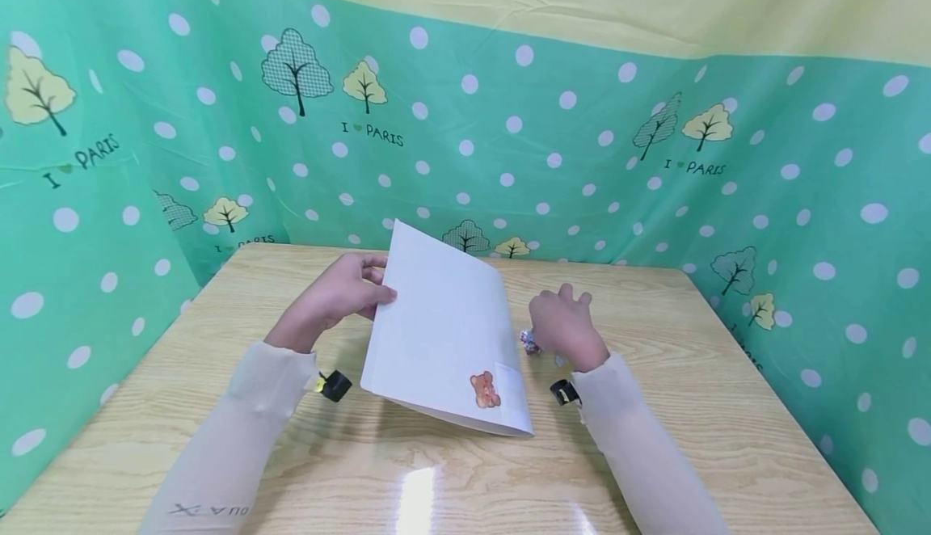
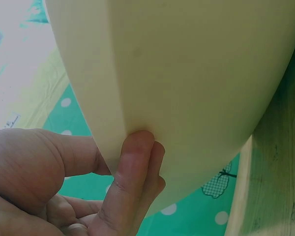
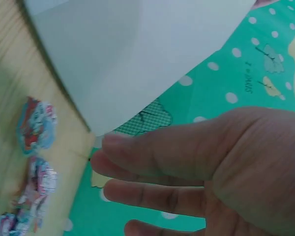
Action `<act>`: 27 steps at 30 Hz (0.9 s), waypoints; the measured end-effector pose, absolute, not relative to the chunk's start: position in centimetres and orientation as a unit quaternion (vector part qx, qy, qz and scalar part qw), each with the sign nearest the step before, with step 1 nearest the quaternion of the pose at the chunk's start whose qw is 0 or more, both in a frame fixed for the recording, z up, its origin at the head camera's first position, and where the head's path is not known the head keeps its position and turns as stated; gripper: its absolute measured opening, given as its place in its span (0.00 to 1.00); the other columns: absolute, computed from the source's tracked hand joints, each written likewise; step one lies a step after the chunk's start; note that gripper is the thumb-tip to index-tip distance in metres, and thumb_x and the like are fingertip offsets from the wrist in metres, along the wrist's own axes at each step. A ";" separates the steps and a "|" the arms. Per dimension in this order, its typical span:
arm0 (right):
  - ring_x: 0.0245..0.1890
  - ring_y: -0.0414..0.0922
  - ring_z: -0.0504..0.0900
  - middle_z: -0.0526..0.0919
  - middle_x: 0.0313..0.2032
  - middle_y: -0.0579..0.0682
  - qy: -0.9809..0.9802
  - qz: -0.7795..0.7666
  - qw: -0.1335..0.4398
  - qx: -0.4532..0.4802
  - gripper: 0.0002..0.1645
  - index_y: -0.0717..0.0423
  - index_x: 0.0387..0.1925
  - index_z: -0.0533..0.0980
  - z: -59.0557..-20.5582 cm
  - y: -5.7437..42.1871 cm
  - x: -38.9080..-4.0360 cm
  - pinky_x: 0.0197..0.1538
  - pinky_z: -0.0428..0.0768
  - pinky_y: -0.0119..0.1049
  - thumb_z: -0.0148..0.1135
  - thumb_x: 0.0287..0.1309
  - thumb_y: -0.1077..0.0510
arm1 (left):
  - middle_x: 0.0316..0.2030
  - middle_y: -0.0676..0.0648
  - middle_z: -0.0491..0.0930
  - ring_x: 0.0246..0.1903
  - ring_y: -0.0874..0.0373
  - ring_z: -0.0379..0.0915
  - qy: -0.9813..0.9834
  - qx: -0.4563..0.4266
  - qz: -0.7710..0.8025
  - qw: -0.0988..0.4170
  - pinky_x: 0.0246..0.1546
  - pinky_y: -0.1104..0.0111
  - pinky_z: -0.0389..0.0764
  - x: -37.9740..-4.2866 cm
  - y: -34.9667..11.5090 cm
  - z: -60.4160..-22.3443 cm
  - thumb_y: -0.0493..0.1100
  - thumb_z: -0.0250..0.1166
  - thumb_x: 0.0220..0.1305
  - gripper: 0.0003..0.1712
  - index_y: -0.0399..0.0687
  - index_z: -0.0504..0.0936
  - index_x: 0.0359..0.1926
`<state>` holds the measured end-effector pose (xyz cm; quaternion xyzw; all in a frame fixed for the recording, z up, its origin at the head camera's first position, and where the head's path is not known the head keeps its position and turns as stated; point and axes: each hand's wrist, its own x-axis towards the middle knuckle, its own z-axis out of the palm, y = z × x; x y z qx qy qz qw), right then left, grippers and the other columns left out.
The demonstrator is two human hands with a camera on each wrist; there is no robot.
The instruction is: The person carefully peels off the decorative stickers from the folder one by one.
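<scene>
A large white folded sheet (image 1: 444, 325) stands tilted up off the table, with a brown bear sticker (image 1: 485, 389) near its lower right corner. My left hand (image 1: 338, 296) pinches its left edge; in the left wrist view the thumb is behind the edge and the fingertips (image 2: 139, 142) press on the near face beside a crease. To the right of the sheet, my right hand (image 1: 566, 326) hovers over small colourful cut-out stickers (image 3: 38, 125). Its thumb and fingers are fairly straight, with nothing visible between them.
The wooden table (image 1: 320, 470) carries the sheet and several loose stickers, partly hidden under my right hand. A green polka-dot curtain (image 1: 582, 155) hangs along the back and both sides. Black wrist cameras (image 1: 335, 385) sit at both sleeve cuffs.
</scene>
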<state>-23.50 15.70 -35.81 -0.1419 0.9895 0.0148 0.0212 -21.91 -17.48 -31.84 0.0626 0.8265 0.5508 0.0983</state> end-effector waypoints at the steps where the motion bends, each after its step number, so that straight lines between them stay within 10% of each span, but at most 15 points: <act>1: 0.47 0.60 0.70 0.77 0.32 0.50 0.989 0.016 0.023 -0.147 0.12 0.50 0.22 0.80 -35.6 15.6 -23.4 0.59 0.64 0.74 0.68 0.60 0.61 | 0.46 0.34 0.75 0.35 0.48 0.86 0.826 0.063 0.551 0.098 0.38 0.57 0.89 -21.9 -17.5 -31.8 0.30 0.64 0.67 0.38 0.28 0.59 0.74; 27: 0.47 0.48 0.67 0.80 0.42 0.38 0.951 -0.011 0.093 -0.295 0.22 0.44 0.28 0.83 -33.1 12.5 -18.2 0.50 0.68 0.48 0.84 0.40 0.37 | 0.46 0.34 0.74 0.35 0.48 0.86 0.828 0.059 0.548 0.100 0.38 0.58 0.89 -21.9 -17.5 -31.8 0.30 0.64 0.67 0.38 0.28 0.59 0.74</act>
